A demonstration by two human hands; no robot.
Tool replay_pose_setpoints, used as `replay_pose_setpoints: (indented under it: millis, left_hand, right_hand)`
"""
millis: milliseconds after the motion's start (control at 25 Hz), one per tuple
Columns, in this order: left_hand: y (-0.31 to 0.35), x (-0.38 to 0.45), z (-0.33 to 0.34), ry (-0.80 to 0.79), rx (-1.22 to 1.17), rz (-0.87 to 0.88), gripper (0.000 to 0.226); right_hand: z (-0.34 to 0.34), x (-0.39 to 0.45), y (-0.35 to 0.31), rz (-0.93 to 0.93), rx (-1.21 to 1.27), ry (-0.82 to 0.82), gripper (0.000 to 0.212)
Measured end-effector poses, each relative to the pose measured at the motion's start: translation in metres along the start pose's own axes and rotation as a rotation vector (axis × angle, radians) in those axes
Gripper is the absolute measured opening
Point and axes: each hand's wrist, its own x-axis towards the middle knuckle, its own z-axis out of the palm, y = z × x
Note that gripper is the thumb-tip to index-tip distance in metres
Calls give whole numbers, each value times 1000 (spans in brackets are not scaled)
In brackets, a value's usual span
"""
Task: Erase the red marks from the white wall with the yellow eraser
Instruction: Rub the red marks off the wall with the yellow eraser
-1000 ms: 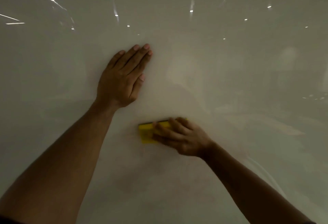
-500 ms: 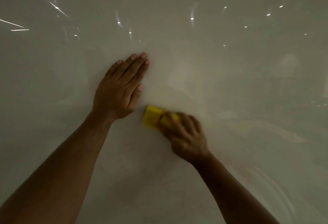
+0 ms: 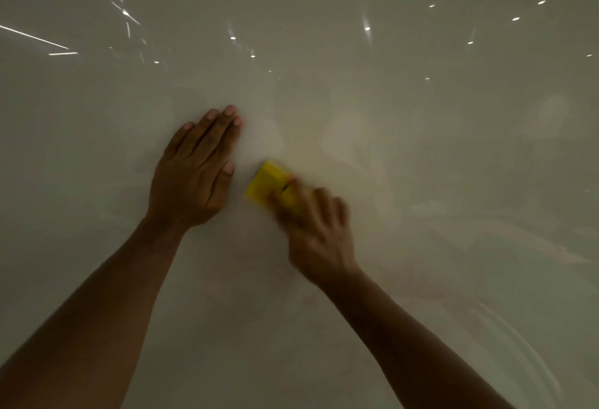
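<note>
A glossy white wall [image 3: 421, 149] fills the whole view. My right hand [image 3: 319, 230] presses the yellow eraser [image 3: 264, 186] against it at the centre; the hand is blurred by motion and covers the eraser's right half. My left hand [image 3: 194, 175] lies flat on the wall just left of the eraser, fingers together and pointing up, holding nothing. Only faint reddish smears [image 3: 447, 292] show on the wall to the lower right of my right hand; no sharp red marks are visible.
Small bright light reflections [image 3: 367, 28] dot the upper part of the wall, with streaks at the upper left. Pale wiped swirls [image 3: 502, 233] spread across the right side.
My right hand has slid the eraser up and turned it from lying level to tilted, close beside my left thumb. My left hand stays flat on the wall.
</note>
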Motion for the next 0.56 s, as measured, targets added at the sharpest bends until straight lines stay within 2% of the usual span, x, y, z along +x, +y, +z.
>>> replay_pose_setpoints:
  millis: [80, 120, 160, 280, 320, 360, 400, 520, 560]
  left_hand:
    - [-1, -2, 0, 9, -17, -3, 62]
    - [-1, -2, 0, 7, -24, -7, 61]
    - [0, -4, 1, 8, -25, -12, 61]
    - [1, -6, 4, 36, -5, -29, 59]
    - [1, -7, 4, 39, -4, -47, 59]
    - [2, -8, 4, 43, -9, -66, 59]
    - [3, -11, 4, 47, -15, -81, 59]
    - [3, -14, 3, 58, -26, -104, 61]
    - [2, -15, 3, 60, -30, -114, 61]
  right_hand:
    - [-2, -19, -2, -424, -14, -102, 52]
    - [-7, -19, 12, -500, -27, -114, 51]
    - [-11, -13, 28, -446, -44, -98, 53]
    - [-10, 26, 57, 148, -143, 65, 63]
    - [-7, 32, 51, 262, -157, 108, 64]
    - [-4, 31, 40, 265, -156, 115, 66]
    - [-1, 22, 25, 177, -137, 76, 68]
    - [0, -14, 11, -503, -91, -129, 60]
    - [-3, -14, 19, -613, -121, -158, 58]
